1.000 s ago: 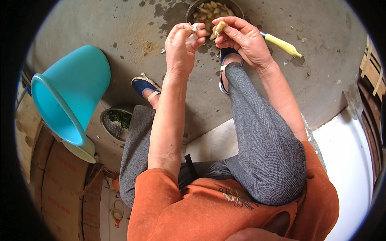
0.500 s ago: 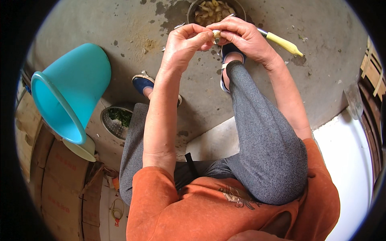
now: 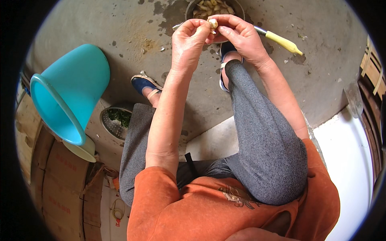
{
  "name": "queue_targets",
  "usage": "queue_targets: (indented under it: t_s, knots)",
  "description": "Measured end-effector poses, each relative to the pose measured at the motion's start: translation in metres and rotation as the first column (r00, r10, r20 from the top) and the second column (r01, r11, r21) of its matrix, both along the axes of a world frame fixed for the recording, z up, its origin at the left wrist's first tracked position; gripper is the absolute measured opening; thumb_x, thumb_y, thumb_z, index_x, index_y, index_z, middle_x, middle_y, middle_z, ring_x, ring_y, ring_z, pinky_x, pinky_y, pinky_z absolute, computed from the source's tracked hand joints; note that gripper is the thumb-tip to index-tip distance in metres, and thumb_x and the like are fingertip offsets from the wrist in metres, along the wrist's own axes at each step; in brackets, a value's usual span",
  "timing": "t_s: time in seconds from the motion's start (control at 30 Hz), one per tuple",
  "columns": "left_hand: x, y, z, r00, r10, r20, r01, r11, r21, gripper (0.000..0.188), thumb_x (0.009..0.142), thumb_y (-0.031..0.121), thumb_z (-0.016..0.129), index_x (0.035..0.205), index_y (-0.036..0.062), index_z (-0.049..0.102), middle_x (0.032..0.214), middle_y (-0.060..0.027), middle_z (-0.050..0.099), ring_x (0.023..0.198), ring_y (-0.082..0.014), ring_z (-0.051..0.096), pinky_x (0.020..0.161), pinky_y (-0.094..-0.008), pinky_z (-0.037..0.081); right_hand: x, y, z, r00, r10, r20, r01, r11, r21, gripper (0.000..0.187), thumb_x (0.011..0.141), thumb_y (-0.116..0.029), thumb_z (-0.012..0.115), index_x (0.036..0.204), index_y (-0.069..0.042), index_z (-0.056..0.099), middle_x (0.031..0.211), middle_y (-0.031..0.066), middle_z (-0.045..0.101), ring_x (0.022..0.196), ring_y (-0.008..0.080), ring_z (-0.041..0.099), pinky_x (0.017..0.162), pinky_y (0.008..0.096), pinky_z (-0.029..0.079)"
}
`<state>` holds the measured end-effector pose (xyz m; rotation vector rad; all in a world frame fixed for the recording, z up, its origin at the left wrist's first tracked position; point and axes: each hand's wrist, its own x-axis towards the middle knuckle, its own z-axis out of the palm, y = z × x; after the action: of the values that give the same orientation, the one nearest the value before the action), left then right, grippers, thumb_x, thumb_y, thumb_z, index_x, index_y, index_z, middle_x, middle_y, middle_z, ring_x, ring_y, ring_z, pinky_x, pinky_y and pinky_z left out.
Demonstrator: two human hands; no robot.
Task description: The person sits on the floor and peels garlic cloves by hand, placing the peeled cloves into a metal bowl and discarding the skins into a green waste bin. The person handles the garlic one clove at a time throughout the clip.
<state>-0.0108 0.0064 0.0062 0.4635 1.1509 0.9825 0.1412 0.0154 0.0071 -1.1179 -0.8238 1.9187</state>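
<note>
Garlic clove [image 3: 212, 23] pinched between both hands above the bowl [image 3: 237, 5].
Left hand [image 3: 188, 40] and right hand [image 3: 240, 37] fingers clamp it; a yellow-handled knife [image 3: 281, 41] sits in the right hand, over the concrete floor [image 3: 132, 36].

bowl [image 3: 237, 5]: cut by top edge | knife blade [image 3: 177, 27]: mostly behind fingers [image 3: 201, 30]

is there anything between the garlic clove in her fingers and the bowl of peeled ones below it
Nothing visible stands between them. Both hands, left hand and right hand, pinch the clove directly over the near rim of the bowl. The yellow-handled knife held in the right hand points off to the right, clear of that gap.
</note>
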Motion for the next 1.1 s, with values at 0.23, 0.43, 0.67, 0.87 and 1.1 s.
queue_targets:
  t_s: [0.23,0.43,0.67,0.87,1.1]
  knots:
    - [-0.002,-0.004,0.0,0.986,0.003,0.168,-0.003,1.0,0.0,0.006,0.088,0.009,0.057,0.088,0.0025,0.057,0.08,-0.0049,0.062,0.067,-0.0099,0.057,0.063,-0.0227,0.048,0.009,-0.002,-0.007,0.995,-0.084,-0.045,0.078,0.99,-0.119,0.022,0.094,-0.011,0.052,0.113,-0.002,0.059,0.094,0.0049,0.065,0.078,0.01,0.063,0.072,0.0234,0.053]
    - [0.003,0.0,0.001,0.991,0.007,-0.134,0.016,0.986,0.167,0.009,0.085,0.001,0.056,0.094,0.0022,0.058,0.081,-0.0034,0.062,0.067,-0.0072,0.057,0.062,-0.0204,0.049,0.001,-0.004,-0.002,0.903,-0.115,0.414,0.015,0.971,0.238,0.015,0.089,-0.008,0.058,0.101,0.0,0.063,0.083,0.0054,0.065,0.071,0.0104,0.064,0.065,0.0227,0.053]
    - [0.007,-0.002,-0.006,0.988,-0.001,-0.152,0.026,0.987,0.157,0.014,0.085,0.012,0.069,0.092,0.0022,0.062,0.082,-0.0029,0.065,0.072,-0.0075,0.061,0.065,-0.0215,0.051,0.0,-0.001,0.001,0.665,-0.263,0.699,-0.325,0.741,0.588,0.016,0.08,-0.005,0.062,0.096,-0.003,0.062,0.08,0.0123,0.062,0.072,0.0302,0.061,0.065,0.034,0.052]
    - [0.01,-0.004,-0.009,0.844,-0.019,-0.536,0.16,0.962,0.219,0.008,0.091,0.009,0.058,0.088,0.0019,0.058,0.079,-0.0037,0.064,0.069,-0.0084,0.061,0.064,-0.0225,0.053,0.001,-0.006,-0.004,0.729,-0.185,0.659,-0.252,0.823,0.509,0.02,0.082,-0.007,0.064,0.101,-0.002,0.062,0.086,0.012,0.065,0.073,0.0252,0.065,0.065,0.0307,0.052]
    - [0.004,-0.003,-0.013,0.992,0.031,-0.124,-0.004,0.977,0.213,0.019,0.091,0.006,0.057,0.108,0.0018,0.05,0.084,-0.0033,0.061,0.073,-0.0071,0.059,0.065,-0.021,0.05,0.001,-0.005,-0.008,0.846,-0.149,0.512,-0.044,0.938,0.345,0.016,0.083,-0.007,0.065,0.098,-0.001,0.065,0.088,0.009,0.067,0.073,0.0134,0.066,0.065,0.0274,0.052]
